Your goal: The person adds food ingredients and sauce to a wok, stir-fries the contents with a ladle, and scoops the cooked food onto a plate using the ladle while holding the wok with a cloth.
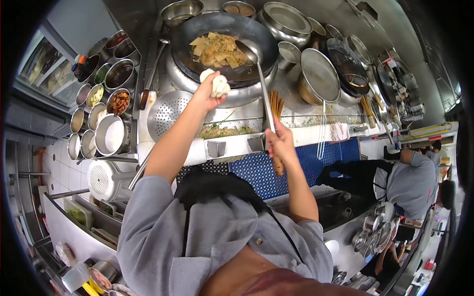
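Observation:
A large dark wok (pixel 187 39) holds yellowish flat pieces of food (pixel 219 49) in sauce. At its near rim, my left hand (pixel 208 93) is closed on a bunched white cloth (pixel 219 86). My right hand (pixel 281 140) grips the long handle of a metal ladle (pixel 262 81), near its wooden end. The ladle's bowl rests inside the wok, at the right of the food. Below and left of my left hand lies a round perforated strainer (pixel 170 114).
Bowls of ingredients (pixel 118 102) crowd the left side. A bamboo brush (pixel 276 104) and a mesh strainer (pixel 321 71) are right of the ladle. Another wok (pixel 345 61) sits farther right. A person in grey (pixel 410 185) stands at the far right.

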The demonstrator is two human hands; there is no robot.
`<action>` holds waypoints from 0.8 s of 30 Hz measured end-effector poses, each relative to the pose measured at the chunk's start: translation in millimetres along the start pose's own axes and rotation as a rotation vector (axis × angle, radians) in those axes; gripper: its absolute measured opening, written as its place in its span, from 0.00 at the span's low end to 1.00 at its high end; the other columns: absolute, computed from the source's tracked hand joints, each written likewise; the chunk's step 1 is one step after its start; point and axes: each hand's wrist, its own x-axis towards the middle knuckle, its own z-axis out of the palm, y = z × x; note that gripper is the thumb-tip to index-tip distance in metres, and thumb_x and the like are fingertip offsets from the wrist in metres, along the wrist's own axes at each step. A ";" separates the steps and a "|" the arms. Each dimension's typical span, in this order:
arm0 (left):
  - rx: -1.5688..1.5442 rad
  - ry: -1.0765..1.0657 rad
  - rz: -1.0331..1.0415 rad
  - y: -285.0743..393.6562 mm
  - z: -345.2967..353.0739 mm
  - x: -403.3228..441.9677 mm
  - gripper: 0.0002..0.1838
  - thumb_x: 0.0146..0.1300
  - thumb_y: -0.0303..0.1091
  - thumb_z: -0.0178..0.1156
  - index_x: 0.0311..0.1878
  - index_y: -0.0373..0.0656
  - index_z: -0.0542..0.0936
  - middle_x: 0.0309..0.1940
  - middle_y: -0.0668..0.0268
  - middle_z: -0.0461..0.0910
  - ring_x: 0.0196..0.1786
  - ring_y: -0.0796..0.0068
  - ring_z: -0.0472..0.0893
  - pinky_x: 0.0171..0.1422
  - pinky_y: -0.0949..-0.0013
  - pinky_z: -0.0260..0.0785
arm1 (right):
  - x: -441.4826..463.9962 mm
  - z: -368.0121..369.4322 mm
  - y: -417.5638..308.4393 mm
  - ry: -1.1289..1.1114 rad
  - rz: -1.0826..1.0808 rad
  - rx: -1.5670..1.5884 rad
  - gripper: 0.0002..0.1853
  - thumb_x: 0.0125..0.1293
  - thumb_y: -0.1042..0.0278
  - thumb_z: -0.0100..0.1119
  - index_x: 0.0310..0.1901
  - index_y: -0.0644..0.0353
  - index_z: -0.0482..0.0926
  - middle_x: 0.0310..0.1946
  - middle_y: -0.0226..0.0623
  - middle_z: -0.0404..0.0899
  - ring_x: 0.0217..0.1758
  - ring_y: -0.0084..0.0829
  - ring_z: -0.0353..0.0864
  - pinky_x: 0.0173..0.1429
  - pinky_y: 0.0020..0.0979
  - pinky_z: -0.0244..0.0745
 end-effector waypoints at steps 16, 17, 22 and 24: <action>-0.069 0.037 0.222 -13.1 -122.1 -167.0 0.32 0.49 0.49 0.67 0.49 0.31 0.77 0.27 0.62 0.79 0.20 0.72 0.77 0.19 0.73 0.67 | 160.9 86.0 -294.4 -0.080 -0.509 -0.395 0.33 0.64 0.74 0.56 0.71 0.62 0.60 0.18 0.29 0.70 0.13 0.20 0.67 0.15 0.26 0.64; -0.074 0.053 0.249 -9.0 -123.0 -167.1 0.33 0.48 0.50 0.68 0.50 0.31 0.77 0.28 0.61 0.79 0.20 0.72 0.77 0.19 0.73 0.68 | 180.4 105.8 -320.5 -0.118 -0.543 -0.439 0.33 0.63 0.74 0.56 0.71 0.63 0.60 0.18 0.30 0.69 0.13 0.20 0.68 0.15 0.26 0.64; 0.003 0.023 0.246 6.9 -148.9 -176.0 0.36 0.46 0.49 0.69 0.55 0.33 0.75 0.46 0.54 0.81 0.39 0.67 0.81 0.37 0.71 0.74 | 279.6 201.6 -406.7 -0.112 -0.493 -0.602 0.14 0.62 0.76 0.58 0.48 0.71 0.77 0.18 0.33 0.72 0.14 0.25 0.70 0.16 0.30 0.66; 0.004 0.029 0.217 15.5 -154.2 -191.2 0.35 0.47 0.47 0.69 0.54 0.33 0.76 0.45 0.55 0.82 0.41 0.66 0.82 0.41 0.69 0.75 | 302.9 231.9 -428.7 -0.137 -0.439 -0.685 0.05 0.62 0.77 0.58 0.38 0.70 0.77 0.18 0.34 0.72 0.14 0.27 0.71 0.16 0.31 0.66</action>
